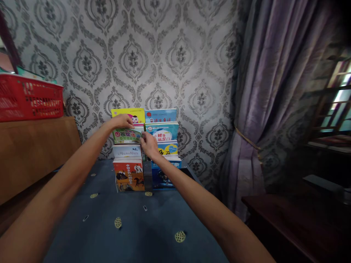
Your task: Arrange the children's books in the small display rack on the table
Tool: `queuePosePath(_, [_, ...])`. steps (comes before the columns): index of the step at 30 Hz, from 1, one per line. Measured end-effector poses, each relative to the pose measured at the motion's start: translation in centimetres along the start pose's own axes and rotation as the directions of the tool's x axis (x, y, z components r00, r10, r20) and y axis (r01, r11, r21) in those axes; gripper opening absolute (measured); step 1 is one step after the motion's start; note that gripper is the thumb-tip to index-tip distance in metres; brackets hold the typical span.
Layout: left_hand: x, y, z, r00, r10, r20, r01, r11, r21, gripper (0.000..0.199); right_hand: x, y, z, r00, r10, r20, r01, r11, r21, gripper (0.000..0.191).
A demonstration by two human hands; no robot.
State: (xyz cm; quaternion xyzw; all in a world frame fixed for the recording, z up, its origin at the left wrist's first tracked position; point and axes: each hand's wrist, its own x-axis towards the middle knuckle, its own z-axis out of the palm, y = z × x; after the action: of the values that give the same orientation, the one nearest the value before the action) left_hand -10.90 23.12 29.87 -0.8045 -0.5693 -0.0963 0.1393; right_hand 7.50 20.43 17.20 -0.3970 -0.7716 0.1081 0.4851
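Observation:
Books stand in two tiered columns on a blue cloth-covered table (148,226). My left hand (123,121) is closed at the top of a green book (126,136) in the left column, in front of a yellow book (127,112). My right hand (149,144) is closed at that green book's right edge, beside the teal book (171,129) of the right column. Lower down on the left are a white book (127,151) and an orange book (128,177). A dark blue book (163,179) stands at the front right, partly behind my right forearm.
Patterned wallpaper (181,54) rises behind the books. At the left, a red basket (33,98) sits on a wooden cabinet (38,149). A tied purple curtain (255,109) hangs at the right, near a dark wooden surface (287,219).

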Motion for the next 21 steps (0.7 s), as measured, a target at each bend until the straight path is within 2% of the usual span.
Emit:
queuePosePath(3, [1.1,0.3,-0.7,0.986,-0.057,0.157,0.041,0.994,0.104,0.029,-0.1,-0.5,0.1,0.999,0.038,-0.001,-0.038,0.997,-0.062,0.031])
queuePosePath(5, [1.8,0.6,-0.9,0.976,-0.083,0.200,0.054,0.988,0.147,0.025,-0.2,-0.7,0.0,0.999,0.042,-0.002,-0.042,0.995,-0.094,0.030])
queuePosePath(12, [3.0,1.4,-1.0,0.972,-0.077,0.220,0.017,0.965,0.261,0.010,-0.3,-0.7,-0.2,1.000,0.021,-0.004,-0.021,0.988,-0.156,0.028])
queuePosePath(17, [2.6,1.4,-1.0,0.968,0.027,0.249,-0.079,0.976,0.201,0.003,-0.4,-0.7,-0.4,1.000,0.001,-0.001,-0.001,0.986,-0.164,0.027])
queuePosePath(21, [2.5,0.4,-1.5,0.967,0.082,0.242,-0.131,0.972,0.197,0.006,-0.2,-0.7,-0.5,1.000,0.018,-0.002,-0.018,0.984,-0.178,0.024])
